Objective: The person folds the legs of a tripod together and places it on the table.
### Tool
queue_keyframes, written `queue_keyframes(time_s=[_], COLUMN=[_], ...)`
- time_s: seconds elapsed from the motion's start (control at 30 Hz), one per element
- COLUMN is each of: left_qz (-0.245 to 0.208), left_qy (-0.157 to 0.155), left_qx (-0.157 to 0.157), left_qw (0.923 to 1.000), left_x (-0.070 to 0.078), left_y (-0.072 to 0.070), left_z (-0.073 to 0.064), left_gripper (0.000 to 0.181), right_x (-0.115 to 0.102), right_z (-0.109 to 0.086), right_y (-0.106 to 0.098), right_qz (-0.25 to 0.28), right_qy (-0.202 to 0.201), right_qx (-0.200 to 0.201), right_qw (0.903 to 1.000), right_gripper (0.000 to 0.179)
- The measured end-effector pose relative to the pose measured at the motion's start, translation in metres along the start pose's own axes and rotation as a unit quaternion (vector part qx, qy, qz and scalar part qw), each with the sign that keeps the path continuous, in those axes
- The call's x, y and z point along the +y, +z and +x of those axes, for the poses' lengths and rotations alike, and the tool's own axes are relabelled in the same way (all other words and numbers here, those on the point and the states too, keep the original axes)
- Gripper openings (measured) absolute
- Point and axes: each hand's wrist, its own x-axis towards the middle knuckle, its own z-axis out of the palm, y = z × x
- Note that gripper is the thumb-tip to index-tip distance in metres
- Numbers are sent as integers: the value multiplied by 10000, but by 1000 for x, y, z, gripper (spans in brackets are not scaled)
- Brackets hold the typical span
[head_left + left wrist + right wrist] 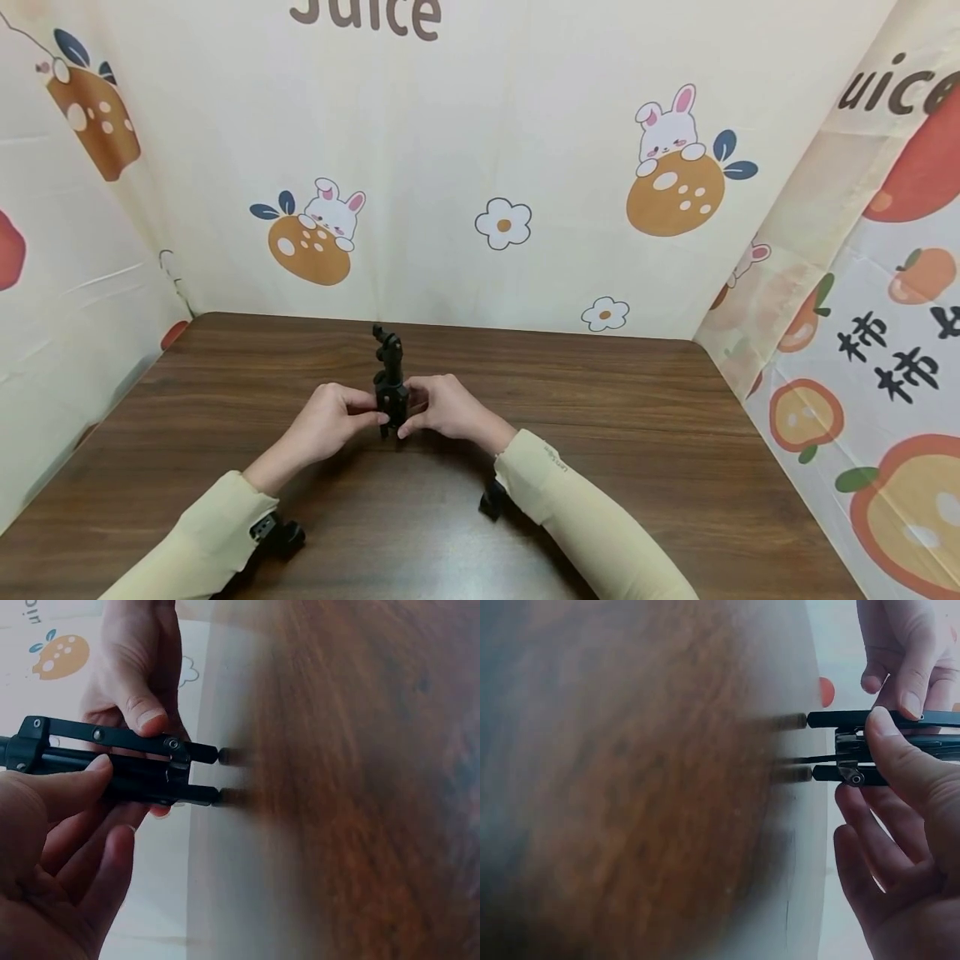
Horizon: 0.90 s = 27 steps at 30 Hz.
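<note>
A small black tripod [389, 358] stands upright on the table, its legs folded close to the centre column. From the left, my left hand [327, 422] holds its lower part between thumb and fingers. On the other side, my right hand [452, 406] pinches the legs near their lower ends. In the left wrist view, the left thumb lies along the tripod [97, 736] and the right thumb presses a leg. Rubber-tipped feet touch or nearly touch the wood in the right wrist view, where my right hand [911, 802] is close to the leg hinge.
The brown wooden table [600, 450] reaches back to a patterned curtain [450, 150]. More printed cloth [847, 333] hangs along the right side. A black wrist camera [281, 537] hangs under the left cuff, another [491, 498] under the right.
</note>
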Motion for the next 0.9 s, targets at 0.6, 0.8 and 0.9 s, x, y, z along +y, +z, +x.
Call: queue_keyframes(time_s=[0.6, 0.8, 0.9], left_qz=[99, 478, 563], left_qy=[-500, -750, -822], left_qx=[-604, -548, -438], left_qw=[9969, 9945, 9941], left_x=[-10, -7, -4], left_y=[4, 8, 9], left_z=[1, 3, 3], left_gripper=[8, 8, 8], right_x=[-25, -53, -64], right_z=[-11, -16, -18], right_y=[-43, -55, -56], right_qz=[1559, 1890, 2084], right_qy=[-835, -1046, -1140], right_qx=[403, 808, 1059], right_qw=[9834, 9730, 9656], right_gripper=[54, 54, 50])
